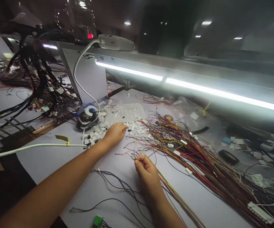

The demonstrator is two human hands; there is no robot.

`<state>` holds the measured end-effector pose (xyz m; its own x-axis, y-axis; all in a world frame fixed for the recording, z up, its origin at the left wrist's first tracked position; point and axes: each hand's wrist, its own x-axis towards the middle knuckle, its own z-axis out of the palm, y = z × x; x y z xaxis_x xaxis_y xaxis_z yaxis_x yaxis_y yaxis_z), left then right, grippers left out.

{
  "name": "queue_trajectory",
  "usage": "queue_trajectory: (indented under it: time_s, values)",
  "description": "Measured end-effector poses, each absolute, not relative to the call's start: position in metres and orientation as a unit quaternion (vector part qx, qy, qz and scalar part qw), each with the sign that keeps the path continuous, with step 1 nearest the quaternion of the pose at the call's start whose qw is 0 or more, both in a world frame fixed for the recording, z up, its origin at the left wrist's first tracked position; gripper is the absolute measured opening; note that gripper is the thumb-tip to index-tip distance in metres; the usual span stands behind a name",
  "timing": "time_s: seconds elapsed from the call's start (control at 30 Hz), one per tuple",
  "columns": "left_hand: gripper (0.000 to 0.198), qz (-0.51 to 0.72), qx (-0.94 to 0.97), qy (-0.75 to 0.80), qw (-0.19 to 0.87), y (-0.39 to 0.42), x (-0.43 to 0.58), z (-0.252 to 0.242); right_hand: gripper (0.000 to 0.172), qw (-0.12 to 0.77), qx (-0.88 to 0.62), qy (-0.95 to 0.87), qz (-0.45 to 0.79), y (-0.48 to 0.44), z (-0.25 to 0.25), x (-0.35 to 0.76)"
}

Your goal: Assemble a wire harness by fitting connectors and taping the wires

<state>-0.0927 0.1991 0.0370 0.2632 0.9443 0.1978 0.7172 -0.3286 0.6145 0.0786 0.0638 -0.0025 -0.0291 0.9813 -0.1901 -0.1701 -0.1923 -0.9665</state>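
The right hand [147, 171] pinches wires [175, 192], likely keeping their ends together; the left hand [114, 134] curls beside white pieces [134, 126], its hold unclear.

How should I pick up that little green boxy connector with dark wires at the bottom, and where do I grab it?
I'd pinch the green boxy connector by its body, coming from above and the picture's left: its chunky sides look easy to grip, while thin dark wires trail off its right.
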Motion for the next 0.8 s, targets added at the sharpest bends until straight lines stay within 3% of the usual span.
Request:
queue_trajectory:
  time_s: [0.3,0.53,0.63,0.73,0.8]
  values:
    - [0.01,0.191,0.804,0.52,0.217,0.26,-0.08,0.016,0.033,0.504,-0.473,-0.318,0.649,0.074,-0.002,0.086]
    - [0.021,0.305,0.719,0.553,0.292,0.217,-0.081,0.044,0.032,0.514,-0.478,-0.333,0.63,0.073,-0.007,0.085]
    - [0.032,0.355,0.656,0.55,0.376,0.166,-0.082,0.052,0.031,0.516,-0.475,-0.339,0.627,0.071,-0.006,0.085]
    - [0.025,0.45,0.432,0.486,0.612,0.119,-0.079,0.051,0.03,0.522,-0.469,-0.347,0.622,0.069,-0.002,0.085]
    - [0.02,0.474,0.275,0.45,0.706,0.099,-0.075,0.046,0.03,0.523,-0.472,-0.36,0.612,0.068,0.0,0.085]
